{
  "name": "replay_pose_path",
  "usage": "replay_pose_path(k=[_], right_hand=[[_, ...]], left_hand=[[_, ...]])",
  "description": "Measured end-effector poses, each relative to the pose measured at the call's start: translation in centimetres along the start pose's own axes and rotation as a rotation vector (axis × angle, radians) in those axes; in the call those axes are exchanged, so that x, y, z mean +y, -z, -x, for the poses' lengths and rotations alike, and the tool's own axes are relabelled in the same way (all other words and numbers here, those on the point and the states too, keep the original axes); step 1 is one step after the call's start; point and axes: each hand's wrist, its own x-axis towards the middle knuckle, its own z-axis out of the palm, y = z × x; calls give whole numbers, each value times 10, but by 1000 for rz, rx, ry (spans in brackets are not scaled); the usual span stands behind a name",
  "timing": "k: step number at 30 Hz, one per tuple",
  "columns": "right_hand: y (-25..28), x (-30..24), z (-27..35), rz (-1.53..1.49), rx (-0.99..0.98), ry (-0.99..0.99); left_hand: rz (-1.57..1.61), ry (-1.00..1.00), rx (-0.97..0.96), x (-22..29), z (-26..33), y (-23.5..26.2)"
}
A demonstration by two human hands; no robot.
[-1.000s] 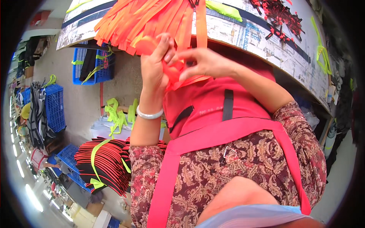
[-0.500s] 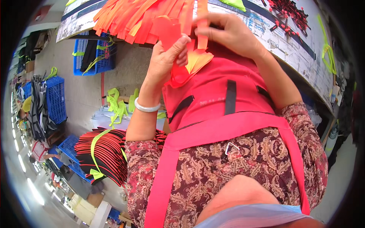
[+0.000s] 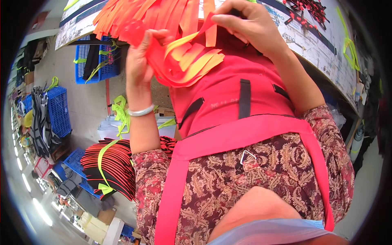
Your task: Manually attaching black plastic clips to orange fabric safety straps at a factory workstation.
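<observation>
printed sheet (image 3: 322, 38) | covers tabletop, upper right | white, dark lettering and bands | partly hidden by strips

orange strips (image 3: 163, 16) cut off at top edge, right hand (image 3: 249, 24) fingertips hidden

Orange strips (image 3: 163, 16) hang over the surface (image 3: 314, 38) edge and crowd the space above both hands. Red fabric bundle (image 3: 192, 61) fills the gap between left hand (image 3: 141, 61) and right hand (image 3: 249, 24). Open room left of left forearm, down to blue crate (image 3: 96, 61).
</observation>
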Motion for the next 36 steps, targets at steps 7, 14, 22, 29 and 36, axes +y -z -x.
replay_pose_path(k=[7, 14, 22, 29, 36], right_hand=[[-22, 8, 1, 177, -113, 147], [-19, -8, 6, 56, -182, 76], [-20, 23, 5, 367, -200, 318], [-24, 42, 7, 469, -215, 422], [-39, 67, 8, -78, -171, -198]], left_hand=[[-617, -409, -22, -2, 7, -46], [-705, -222, -103, 5, 28, -64], [-475, -62, -32, -15, 28, -55], [-431, -142, -25, -25, 26, -48], [-910, -674, -66, -48, 21, -41]])
